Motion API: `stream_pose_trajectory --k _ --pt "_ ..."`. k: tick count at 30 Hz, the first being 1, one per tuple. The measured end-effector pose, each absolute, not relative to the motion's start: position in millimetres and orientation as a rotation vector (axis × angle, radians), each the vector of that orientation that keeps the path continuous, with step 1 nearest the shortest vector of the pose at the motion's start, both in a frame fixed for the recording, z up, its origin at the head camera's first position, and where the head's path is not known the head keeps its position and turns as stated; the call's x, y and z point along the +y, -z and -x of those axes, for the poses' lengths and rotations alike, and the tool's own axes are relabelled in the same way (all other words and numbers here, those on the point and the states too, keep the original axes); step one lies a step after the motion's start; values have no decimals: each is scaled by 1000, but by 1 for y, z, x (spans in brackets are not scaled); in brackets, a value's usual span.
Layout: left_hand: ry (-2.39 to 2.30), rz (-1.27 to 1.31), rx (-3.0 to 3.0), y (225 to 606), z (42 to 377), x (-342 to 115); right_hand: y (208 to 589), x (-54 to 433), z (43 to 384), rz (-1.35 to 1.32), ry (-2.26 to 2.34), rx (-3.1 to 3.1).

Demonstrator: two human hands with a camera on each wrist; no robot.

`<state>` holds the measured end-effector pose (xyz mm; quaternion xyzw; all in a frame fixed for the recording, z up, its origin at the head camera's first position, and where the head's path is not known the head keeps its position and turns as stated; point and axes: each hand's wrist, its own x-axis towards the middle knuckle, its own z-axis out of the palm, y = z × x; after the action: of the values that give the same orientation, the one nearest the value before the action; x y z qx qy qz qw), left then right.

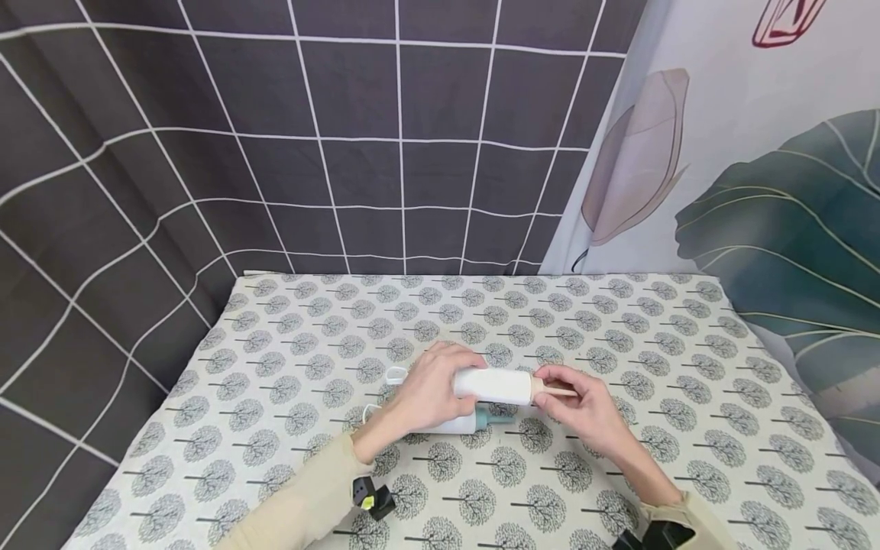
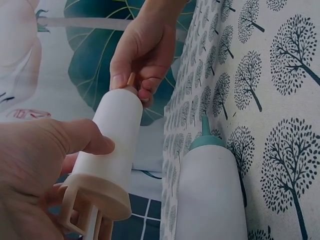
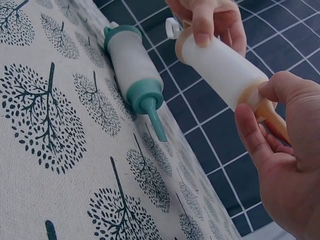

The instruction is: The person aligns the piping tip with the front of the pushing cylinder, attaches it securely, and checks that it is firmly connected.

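A large syringe [image 1: 502,386] with a white barrel, beige nozzle cap and white plunger ring is held level above the table. My left hand [image 1: 433,386] grips its barrel near the plunger end. At the other end, my right hand [image 1: 583,401] pinches the beige nozzle cap [image 3: 252,95] between thumb and fingers, and the thin tip sticks out past them. A second syringe [image 3: 135,62], white with green fittings and a green nozzle [image 2: 206,135], lies on the table just below, touched by neither hand. My left hand partly hides it in the head view.
A pale cloth printed with dark trees covers the table [image 1: 385,325]. Behind it hangs a dark curtain [image 1: 357,176] with a white grid. A white curtain [image 1: 729,153] with large leaf prints hangs at the right.
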<state>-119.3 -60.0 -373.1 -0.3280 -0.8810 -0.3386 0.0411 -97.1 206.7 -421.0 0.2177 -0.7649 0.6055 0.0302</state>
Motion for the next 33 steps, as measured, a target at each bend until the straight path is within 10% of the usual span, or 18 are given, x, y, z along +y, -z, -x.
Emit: stream_pose_trajectory --k 33 --pt "990 1018 -2709 370 123 -62 423 200 98 -733 -1785 -2269"
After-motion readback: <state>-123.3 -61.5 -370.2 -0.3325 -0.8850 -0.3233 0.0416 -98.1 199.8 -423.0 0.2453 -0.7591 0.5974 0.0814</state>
